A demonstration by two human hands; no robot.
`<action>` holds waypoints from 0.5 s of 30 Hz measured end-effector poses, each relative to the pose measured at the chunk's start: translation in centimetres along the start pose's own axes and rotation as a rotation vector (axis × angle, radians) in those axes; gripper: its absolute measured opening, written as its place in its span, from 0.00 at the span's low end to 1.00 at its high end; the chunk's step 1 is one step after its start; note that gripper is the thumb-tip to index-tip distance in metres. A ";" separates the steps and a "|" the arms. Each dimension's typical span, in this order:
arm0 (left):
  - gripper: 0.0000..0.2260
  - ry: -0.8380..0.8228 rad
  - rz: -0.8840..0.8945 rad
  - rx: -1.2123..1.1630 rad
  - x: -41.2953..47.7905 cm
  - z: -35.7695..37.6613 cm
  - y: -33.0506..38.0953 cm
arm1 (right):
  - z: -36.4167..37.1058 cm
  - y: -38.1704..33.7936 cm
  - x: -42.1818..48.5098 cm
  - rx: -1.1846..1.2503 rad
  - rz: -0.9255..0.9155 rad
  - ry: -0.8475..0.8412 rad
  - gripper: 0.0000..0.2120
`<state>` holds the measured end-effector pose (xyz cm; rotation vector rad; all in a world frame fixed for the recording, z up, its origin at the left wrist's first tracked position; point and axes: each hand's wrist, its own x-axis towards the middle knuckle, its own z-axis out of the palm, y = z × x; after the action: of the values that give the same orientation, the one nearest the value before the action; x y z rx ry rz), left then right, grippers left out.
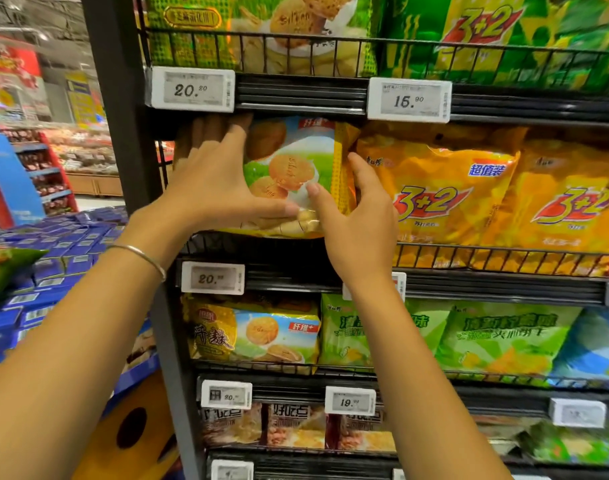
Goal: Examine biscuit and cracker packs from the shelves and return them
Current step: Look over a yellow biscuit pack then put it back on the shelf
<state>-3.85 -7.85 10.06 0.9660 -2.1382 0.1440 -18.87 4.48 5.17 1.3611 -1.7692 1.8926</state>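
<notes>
Black wire shelf carries orange cracker bags and, at its left end, the upright biscuit pack. Left hand lies flat on the pack's front, fingers straight and spread; right hand pinches its right edge, thumb in front. Silver bangle circles the left wrist.

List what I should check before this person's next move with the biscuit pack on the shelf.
1. Grip on the biscuit pack: ok. The left hand lies flat on its front, and the right hand pinches its right edge.
2. Headroom: ok. The pack's top sits under the upper shelf edge.
3. Room on the right: not ok. The orange 3+2 pack crowds the right hand's fingers.
4. Pack bottom behind the wire rail: cannot tell.
5. Price tag below matches the pack: cannot tell, as the print is too small.
</notes>
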 end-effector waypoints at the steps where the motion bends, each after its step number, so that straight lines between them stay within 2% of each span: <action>1: 0.64 0.019 0.005 0.040 0.1 0.4 0.1 | -0.2 0.1 0.0 0.000 0.000 -0.015 0.31; 3: 0.62 0.055 0.004 0.107 0.2 1.3 0.1 | -0.7 0.5 -0.7 0.045 -0.017 -0.005 0.27; 7: 0.52 0.139 0.072 0.143 -0.1 3.2 -1.0 | -2.2 2.1 -2.2 0.114 -0.073 0.140 0.15; 11: 0.55 0.047 0.088 0.001 0.3 3.5 -1.7 | -2.7 2.7 -2.0 0.019 -0.089 0.069 0.13; 15: 0.52 0.153 0.160 0.079 0.2 3.5 -1.1 | -1.7 2.3 -2.3 -0.151 -0.127 -0.076 0.15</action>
<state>-5.30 -10.10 7.51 0.7999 -2.0793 0.3717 -19.98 6.40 2.19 1.4696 -1.7741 1.6281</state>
